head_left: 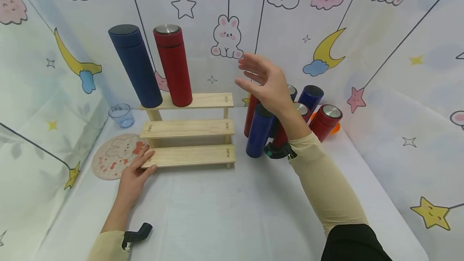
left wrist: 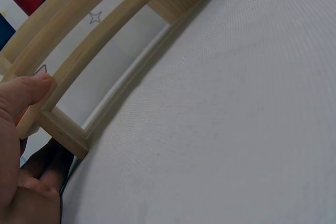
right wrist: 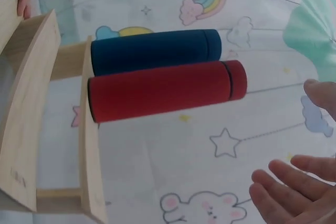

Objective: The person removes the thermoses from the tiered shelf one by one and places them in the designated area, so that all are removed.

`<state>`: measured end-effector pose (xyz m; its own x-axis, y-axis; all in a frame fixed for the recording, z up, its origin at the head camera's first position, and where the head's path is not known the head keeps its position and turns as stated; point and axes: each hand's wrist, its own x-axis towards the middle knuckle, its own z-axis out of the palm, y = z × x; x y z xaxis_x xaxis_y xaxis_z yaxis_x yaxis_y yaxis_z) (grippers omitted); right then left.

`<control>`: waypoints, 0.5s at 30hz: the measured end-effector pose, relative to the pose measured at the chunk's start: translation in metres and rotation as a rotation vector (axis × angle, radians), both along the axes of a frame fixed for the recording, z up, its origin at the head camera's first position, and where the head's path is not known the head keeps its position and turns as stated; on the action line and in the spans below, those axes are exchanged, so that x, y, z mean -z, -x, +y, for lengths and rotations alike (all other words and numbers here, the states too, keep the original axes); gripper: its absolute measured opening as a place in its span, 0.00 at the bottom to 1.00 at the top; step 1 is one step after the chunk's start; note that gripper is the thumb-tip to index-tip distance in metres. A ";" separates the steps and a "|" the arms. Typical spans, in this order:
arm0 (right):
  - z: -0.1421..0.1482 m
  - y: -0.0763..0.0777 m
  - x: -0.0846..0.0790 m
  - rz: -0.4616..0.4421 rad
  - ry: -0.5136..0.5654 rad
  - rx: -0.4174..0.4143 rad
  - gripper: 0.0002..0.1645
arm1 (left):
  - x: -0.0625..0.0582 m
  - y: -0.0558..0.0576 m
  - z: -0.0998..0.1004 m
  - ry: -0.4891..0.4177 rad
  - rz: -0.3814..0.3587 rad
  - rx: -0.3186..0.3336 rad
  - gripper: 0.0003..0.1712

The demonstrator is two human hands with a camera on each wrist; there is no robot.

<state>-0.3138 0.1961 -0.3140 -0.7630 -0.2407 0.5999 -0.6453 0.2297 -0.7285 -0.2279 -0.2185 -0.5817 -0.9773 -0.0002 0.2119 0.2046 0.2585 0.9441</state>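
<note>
A three-step wooden rack (head_left: 188, 155) stands on the white table. My left hand (head_left: 133, 178) grips the left end of its lowest step, and in the left wrist view the thumb (left wrist: 31, 90) lies against the wood. On the top step a dark blue thermos (head_left: 135, 65) and a red thermos (head_left: 174, 65) with a silver lid stand upright side by side. My right hand (head_left: 266, 83) is raised right of the rack, fingers spread and holding nothing. Below and behind it stand several more thermoses, among them a blue one (head_left: 259, 132) and a red one (head_left: 325, 124).
Left of the rack are a clear bluish glass (head_left: 121, 115) and a round pink bunny mat (head_left: 116, 158), partly under the left hand. An orange item (head_left: 336, 128) shows behind the right-hand red thermos. A cartoon-print curtain (head_left: 203, 51) closes off the back and sides.
</note>
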 end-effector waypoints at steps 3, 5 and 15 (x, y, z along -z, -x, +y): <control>-0.013 0.006 -0.003 -0.043 0.002 -0.020 0.37 | -0.002 -0.001 0.000 0.011 -0.003 -0.002 0.31; -0.021 0.011 -0.003 -0.077 0.008 -0.038 0.37 | -0.002 -0.002 0.000 0.010 -0.007 -0.006 0.31; -0.052 0.026 -0.003 -0.118 0.001 -0.056 0.37 | 0.001 0.000 0.000 0.021 0.004 0.001 0.31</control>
